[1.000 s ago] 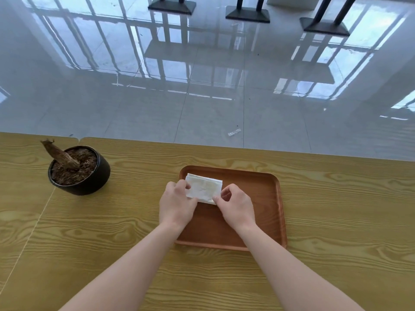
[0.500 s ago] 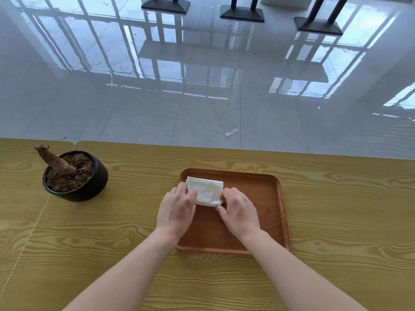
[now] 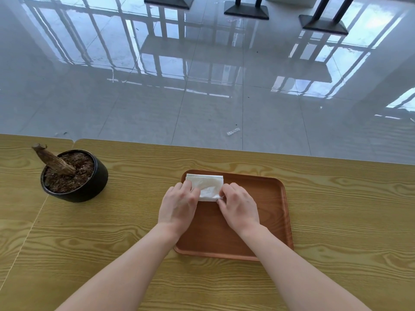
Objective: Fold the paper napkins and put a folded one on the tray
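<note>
Near the frame's centre, the napkin (image 3: 207, 186) lies folded in the tray's (image 3: 265, 221) upper-left corner. The left hand (image 3: 178, 206) and right hand (image 3: 239, 206), fingers curled, pinch its near corners, probably to flatten the fold.

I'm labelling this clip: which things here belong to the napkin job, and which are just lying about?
Job: white napkin; wooden tray; left hand and right hand, both on the napkin.

Lying about: black plant pot with stump; scrap on floor.
</note>
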Motion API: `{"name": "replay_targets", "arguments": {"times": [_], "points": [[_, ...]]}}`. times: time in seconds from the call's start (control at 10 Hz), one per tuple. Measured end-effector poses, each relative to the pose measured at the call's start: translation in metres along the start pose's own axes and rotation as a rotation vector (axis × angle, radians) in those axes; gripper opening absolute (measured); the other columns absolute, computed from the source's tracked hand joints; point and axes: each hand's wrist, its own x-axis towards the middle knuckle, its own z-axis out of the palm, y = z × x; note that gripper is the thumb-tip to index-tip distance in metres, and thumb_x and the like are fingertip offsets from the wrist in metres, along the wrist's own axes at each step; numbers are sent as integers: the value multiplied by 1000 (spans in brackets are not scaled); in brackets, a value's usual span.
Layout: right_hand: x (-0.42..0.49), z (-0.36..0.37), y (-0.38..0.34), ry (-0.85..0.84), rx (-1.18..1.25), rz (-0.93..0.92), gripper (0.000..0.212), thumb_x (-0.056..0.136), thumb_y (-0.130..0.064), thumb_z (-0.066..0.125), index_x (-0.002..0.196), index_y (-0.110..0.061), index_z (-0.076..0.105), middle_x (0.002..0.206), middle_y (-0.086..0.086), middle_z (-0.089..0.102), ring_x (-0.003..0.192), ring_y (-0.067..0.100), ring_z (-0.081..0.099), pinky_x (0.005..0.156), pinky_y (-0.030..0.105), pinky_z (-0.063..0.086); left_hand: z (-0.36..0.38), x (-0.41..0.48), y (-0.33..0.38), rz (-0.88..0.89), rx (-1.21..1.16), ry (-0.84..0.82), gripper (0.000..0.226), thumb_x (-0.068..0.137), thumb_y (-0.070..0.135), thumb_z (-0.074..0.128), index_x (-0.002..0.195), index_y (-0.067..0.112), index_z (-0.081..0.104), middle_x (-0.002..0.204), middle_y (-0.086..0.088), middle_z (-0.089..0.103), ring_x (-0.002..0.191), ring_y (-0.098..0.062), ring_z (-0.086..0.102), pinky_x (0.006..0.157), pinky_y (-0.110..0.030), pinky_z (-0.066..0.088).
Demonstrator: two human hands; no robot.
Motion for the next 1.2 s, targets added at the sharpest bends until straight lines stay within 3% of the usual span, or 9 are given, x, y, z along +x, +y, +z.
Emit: {"name": "replay_targets", "arguments": {"times": [0.7, 1.2], "points": [[3, -1, -2, -24, 18, 8, 7, 92, -21, 64, 91, -18, 58, 90, -5, 55, 85, 20, 55, 66, 32, 46, 0, 0, -5, -4, -25, -10, 7, 75, 6, 70, 74, 11, 64, 80, -6, 60, 68, -26, 53, 57, -36, 46], [-12, -39, -17, 7, 34, -20, 28, 93, -22, 61, 120, -16, 63, 106, -1, 62, 99, 19, 58, 79, 32, 52, -27, -24, -9, -51, 28, 21, 17, 77, 16, 61, 94, 15, 67, 92, -3, 63, 79, -24, 57, 67, -36, 44]]}}
